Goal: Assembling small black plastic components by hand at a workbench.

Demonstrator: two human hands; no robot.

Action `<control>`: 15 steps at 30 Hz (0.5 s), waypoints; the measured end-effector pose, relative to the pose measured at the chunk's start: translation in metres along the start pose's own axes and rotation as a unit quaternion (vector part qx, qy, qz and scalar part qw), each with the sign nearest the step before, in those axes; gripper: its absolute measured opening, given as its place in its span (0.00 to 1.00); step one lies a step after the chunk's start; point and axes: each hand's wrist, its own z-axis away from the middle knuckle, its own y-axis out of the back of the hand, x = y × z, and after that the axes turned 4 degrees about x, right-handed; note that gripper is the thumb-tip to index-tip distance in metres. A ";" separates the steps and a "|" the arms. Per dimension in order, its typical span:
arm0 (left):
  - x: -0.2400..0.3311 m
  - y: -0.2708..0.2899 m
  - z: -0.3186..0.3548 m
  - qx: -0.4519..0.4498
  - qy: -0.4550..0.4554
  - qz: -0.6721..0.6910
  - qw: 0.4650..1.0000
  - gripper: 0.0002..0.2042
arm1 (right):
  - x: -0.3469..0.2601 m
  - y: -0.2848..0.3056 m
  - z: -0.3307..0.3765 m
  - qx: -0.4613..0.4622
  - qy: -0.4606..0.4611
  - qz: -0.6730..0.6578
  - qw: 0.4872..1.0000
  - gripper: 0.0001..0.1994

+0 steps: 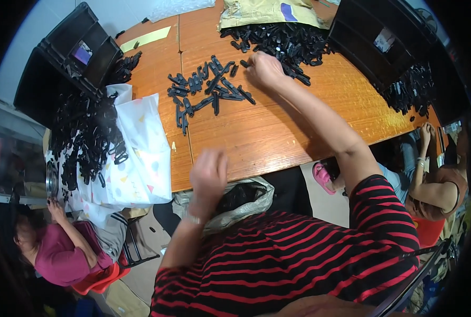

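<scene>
Head view: The person's right hand (pixel 264 68) reaches across the wooden tabletop (pixel 278 132), fingers curled together on small black plastic parts at the near edge of the large heap of black parts (pixel 285 42). The hand rests on the tabletop just right of a smaller scatter of loose black pieces (pixel 209 90), which lies between the heap and the tabletop's near edge. The left hand (pixel 209 177) hangs blurred over the near edge of the tabletop, fingers loosely bent; whether it holds anything cannot be told. Just below that hand, under the edge, sits an open plastic bag (pixel 246 198) with a dark inside.

Left of the scatter, a white patterned sheet (pixel 140 153) drapes over the tabletop's end and carries a second mound of black parts (pixel 87 137). Beyond that mound stands a black crate (pixel 69 53); its contents cannot be made out. Right of the heap, another black crate (pixel 378 37) leans with more black parts (pixel 412 92) spilled beside it. A flattened cardboard sheet (pixel 262 11) lies behind the heap.

2 other people sit near the tabletop's ends.
</scene>
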 end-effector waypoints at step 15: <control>-0.048 -0.057 -0.098 0.027 0.076 -0.167 0.983 0.08 | -0.019 0.020 0.026 -0.109 -0.068 -0.040 0.991 0.14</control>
